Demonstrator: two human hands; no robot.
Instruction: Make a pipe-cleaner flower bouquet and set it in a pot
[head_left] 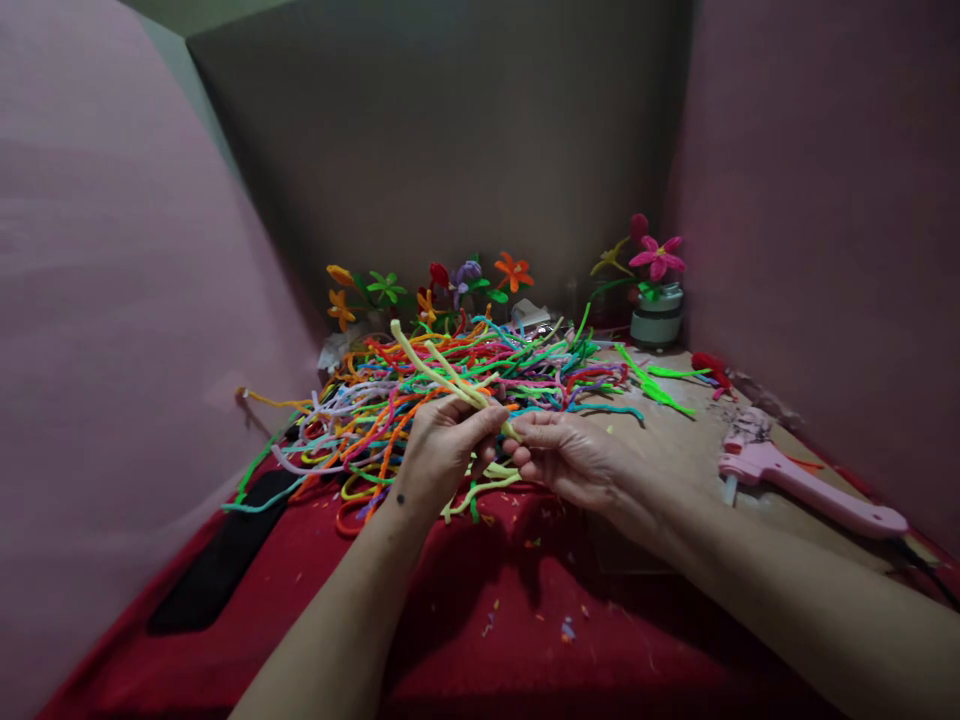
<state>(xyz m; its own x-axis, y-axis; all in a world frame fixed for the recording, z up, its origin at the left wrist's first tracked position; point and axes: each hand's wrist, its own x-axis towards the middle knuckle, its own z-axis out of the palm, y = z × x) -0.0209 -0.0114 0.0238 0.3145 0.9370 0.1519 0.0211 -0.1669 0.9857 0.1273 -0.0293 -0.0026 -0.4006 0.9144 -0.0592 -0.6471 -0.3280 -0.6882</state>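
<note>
Pale yellow pipe cleaners (pixel 439 372) are pinched between my two hands, their long ends sticking up to the upper left. My left hand (pixel 448 440) is closed around them with the thumb on top. Close beside it, my right hand (pixel 566 455) pinches the lower end between thumb and fingers; the exact bend there is partly hidden. Behind and under the hands spreads a tangled heap of pipe cleaners (pixel 360 425) in many colours. More pale yellow strands (pixel 487 487) lie just below my hands.
A pink glue gun (pixel 814 485) rests on a board (pixel 675 440) at right, its cord trailing off. Pipe-cleaner flowers (pixel 386 287) stand at the back; a pink one (pixel 657 258) rises from a jar (pixel 656 318). A black strip (pixel 217 560) and scraps (pixel 568 630) lie on red cloth (pixel 315 620).
</note>
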